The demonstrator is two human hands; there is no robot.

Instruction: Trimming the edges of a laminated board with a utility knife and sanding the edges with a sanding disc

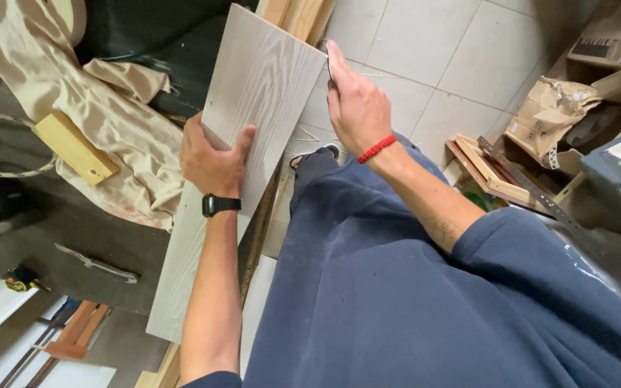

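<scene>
The board (253, 108), a long pale plank with printed wood grain, runs from the top centre of the frame down to the lower left, lying tilted along the edge of the dark bench (109, 244). My left hand (213, 162) clamps it about midway: the thumb lies across the top face and the other fingers wrap under the left edge, closed on the plank, which looks meant to keep it from sliding or rocking. My right hand (357, 108) sits at the board's right edge near the upper corner, fingers pressed together and pointing up. A small pale flat thing shows at the fingertips against the edge, but I cannot tell what it is. Holding from both sides like this leaves the right edge bare and reachable along most of its length.

Open room is mostly on the right: tiled floor (425, 50) at the top right, with my own leg in dark blue trousers (368, 273) just below the hand. On the left the bench is crowded: a crumpled beige cloth (109, 136) touches the board's left edge, a small yellow wood block (73, 147) lies on it, and a metal tool (98, 266) rests lower left. Torn cardboard (548, 108) and wooden frames (483, 169) fill the far right.
</scene>
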